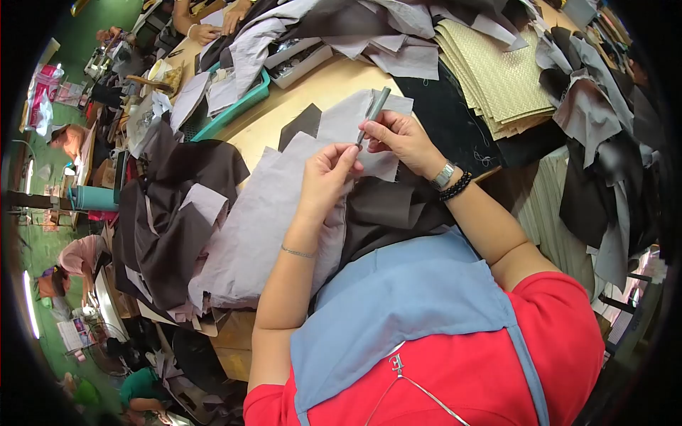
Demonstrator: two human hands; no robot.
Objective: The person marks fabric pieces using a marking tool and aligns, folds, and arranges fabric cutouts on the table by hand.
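A slim silver-grey pen (377,106) slants upward in my right hand (402,138), pinched between thumb and fingers. My left hand (332,170) has its thumb and fingertips pressed together at the pen's dark lower end; whether they hold anything besides that end cannot be seen. Pale grey fabric (266,213) lies spread beneath both hands, its back corner reaching past the pen. Dark brown cloth (387,206) lies in folds between my forearms. A dark cut piece (300,126) pokes out behind the pale fabric.
At left is a heap of dark cloth (170,213). Behind stand a teal basket (238,110) and a white tray (302,65). Quilted yellowish sheets (490,78) are stacked at the back right, with hanging fabric (593,128) beyond. Another person's hands (213,28) rest at the far table edge.
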